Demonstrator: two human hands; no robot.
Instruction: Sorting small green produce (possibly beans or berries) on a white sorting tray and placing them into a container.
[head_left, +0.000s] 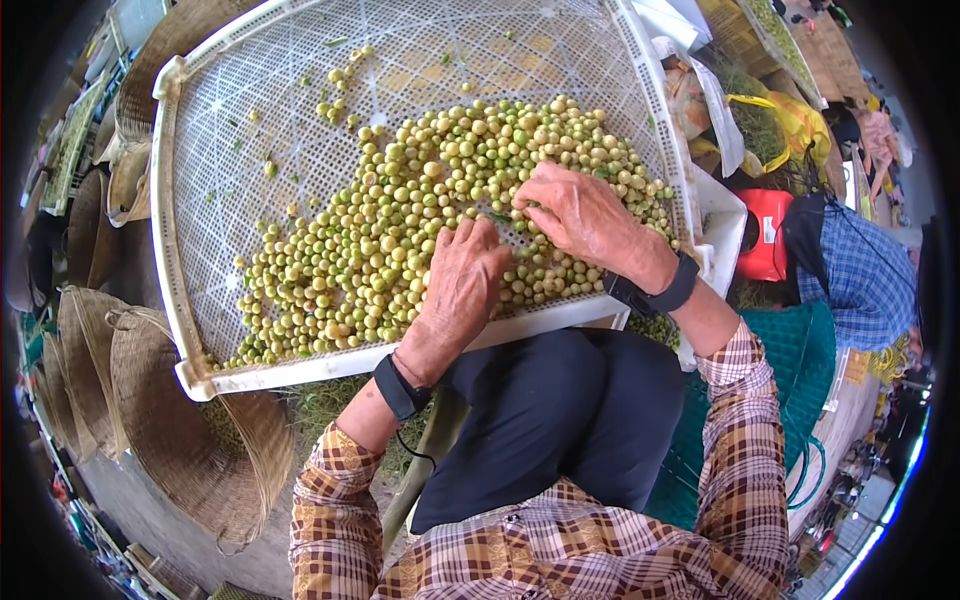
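Observation:
Small round yellow-green fruits (375, 247) lie heaped in a white plastic mesh tray (169, 247) before me, with a few loose ones and bits of green leaf towards its far side. My left hand (469, 270) rests among the fruits near the tray's near edge, fingers bent down; its fingertips are partly hidden. To its right, my right hand (581, 214) is over the heap with fingers curled and a small green bit at the fingertips. Between the two hands a patch of bare mesh shows, with a green leaf on it. Both wrists wear dark bands.
Woven baskets (180, 435) stand at the left, one with fruits inside. At the right are a green plastic basket (795, 375), a red plastic stool (765, 232), a yellow plastic bag (802, 135) and a person in a blue checked garment (862, 270).

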